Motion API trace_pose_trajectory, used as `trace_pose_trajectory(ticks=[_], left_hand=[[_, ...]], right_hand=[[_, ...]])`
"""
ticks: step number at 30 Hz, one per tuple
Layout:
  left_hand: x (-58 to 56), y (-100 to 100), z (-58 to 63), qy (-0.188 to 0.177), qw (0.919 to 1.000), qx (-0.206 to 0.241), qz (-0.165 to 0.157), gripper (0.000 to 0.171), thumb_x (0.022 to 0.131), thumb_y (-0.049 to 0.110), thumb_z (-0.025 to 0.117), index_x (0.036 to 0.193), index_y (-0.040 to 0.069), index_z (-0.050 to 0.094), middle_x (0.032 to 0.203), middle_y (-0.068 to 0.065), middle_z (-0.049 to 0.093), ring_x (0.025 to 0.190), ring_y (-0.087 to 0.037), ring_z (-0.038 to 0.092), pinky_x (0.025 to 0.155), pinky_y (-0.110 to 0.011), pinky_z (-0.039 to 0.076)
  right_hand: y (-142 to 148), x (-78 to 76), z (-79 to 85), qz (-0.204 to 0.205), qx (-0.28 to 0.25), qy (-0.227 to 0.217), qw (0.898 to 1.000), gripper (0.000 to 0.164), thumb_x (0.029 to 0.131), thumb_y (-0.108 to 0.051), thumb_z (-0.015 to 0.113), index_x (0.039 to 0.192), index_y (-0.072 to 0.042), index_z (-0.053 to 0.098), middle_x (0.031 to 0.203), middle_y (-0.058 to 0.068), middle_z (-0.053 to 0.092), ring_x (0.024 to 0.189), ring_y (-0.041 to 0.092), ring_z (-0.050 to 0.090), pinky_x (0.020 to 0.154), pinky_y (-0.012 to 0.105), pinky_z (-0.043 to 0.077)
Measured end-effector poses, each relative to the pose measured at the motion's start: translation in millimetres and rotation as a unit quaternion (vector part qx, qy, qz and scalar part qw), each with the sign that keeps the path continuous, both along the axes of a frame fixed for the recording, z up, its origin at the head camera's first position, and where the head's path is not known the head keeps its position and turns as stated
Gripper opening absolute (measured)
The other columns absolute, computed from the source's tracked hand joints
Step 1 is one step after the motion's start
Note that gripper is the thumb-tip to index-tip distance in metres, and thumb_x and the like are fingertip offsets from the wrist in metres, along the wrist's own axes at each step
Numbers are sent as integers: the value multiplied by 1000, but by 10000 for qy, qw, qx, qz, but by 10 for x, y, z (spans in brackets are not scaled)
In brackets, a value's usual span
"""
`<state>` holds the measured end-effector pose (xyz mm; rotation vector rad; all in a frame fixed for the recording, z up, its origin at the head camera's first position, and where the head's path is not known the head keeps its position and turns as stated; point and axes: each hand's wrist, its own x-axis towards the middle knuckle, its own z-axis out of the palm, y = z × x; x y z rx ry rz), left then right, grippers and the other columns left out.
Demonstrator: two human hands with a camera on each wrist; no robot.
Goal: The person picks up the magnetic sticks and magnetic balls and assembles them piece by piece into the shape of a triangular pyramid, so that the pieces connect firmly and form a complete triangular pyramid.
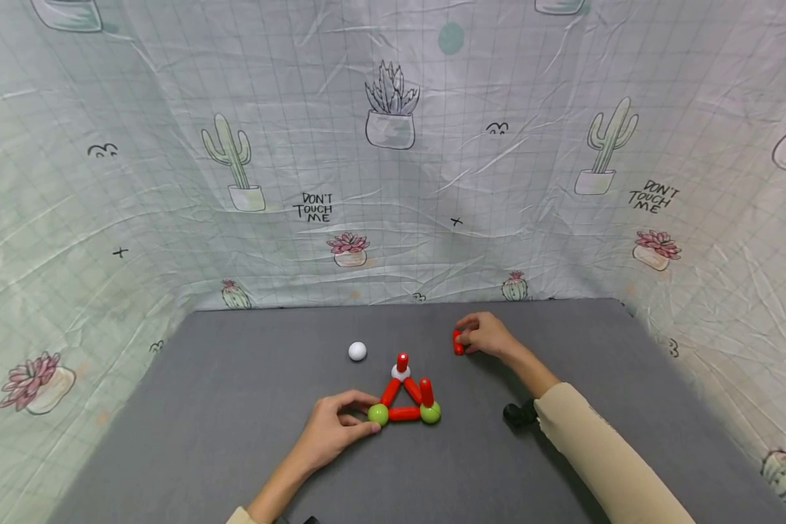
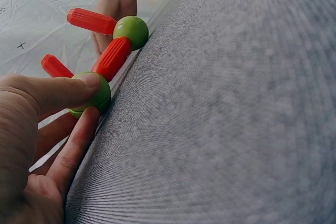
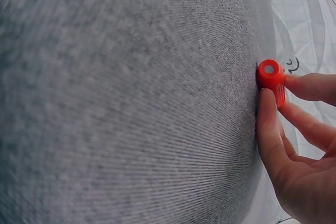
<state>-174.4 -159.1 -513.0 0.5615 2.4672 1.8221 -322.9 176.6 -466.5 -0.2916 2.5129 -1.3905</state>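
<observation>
My left hand (image 1: 330,429) grips the green ball (image 1: 378,415) at the left corner of a triangle made of balls and red rods. In the left wrist view the thumb lies across that green ball (image 2: 100,98). A second green ball (image 1: 430,413) forms the right corner with a red rod (image 1: 426,391) standing on it. The far corner is a white ball (image 1: 401,373), also topped by an upright red rod (image 1: 402,361). Back right, my right hand (image 1: 487,335) pinches a loose red rod (image 3: 271,80) at the table surface; its end shows a grey disc.
A loose white ball (image 1: 357,351) lies on the grey table (image 1: 262,393) behind the triangle. The black wrist camera (image 1: 520,415) sticks out beside the right sleeve. A printed cloth (image 1: 432,182) hangs behind the table and along both sides.
</observation>
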Motion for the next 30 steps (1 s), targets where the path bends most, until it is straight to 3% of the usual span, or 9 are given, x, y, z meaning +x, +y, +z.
trace_pose_trajectory(ticks=[7,16,30], left_hand=[[8,-6,-4,-78,10000,-14,-42,38,80,15,89,115,9,76,103,-15,76,82,-8,71,70,-22,61],[-3,-7,-12,-28,10000,-14,1,37,80,15,90,115,10,76,103,-13,76,83,-8,71,71,-23,61],[7,10,5,-213,9997,-70,116,36,79,14,90,112,15,77,102,-8,76,79,-9,72,70,-24,61]], right_hand=[[-6,48,19,-60,16,-208,9998,43,91,-5,75,129,10,63,98,17,73,77,16,72,77,35,64],[-41,43,66,-174,264,-114,9994,40,82,4,78,119,5,62,86,12,67,67,15,67,68,33,63],[-51,163,120,-278,-57,-68,9996,35,89,0,73,121,2,59,94,14,68,76,17,68,75,36,63]])
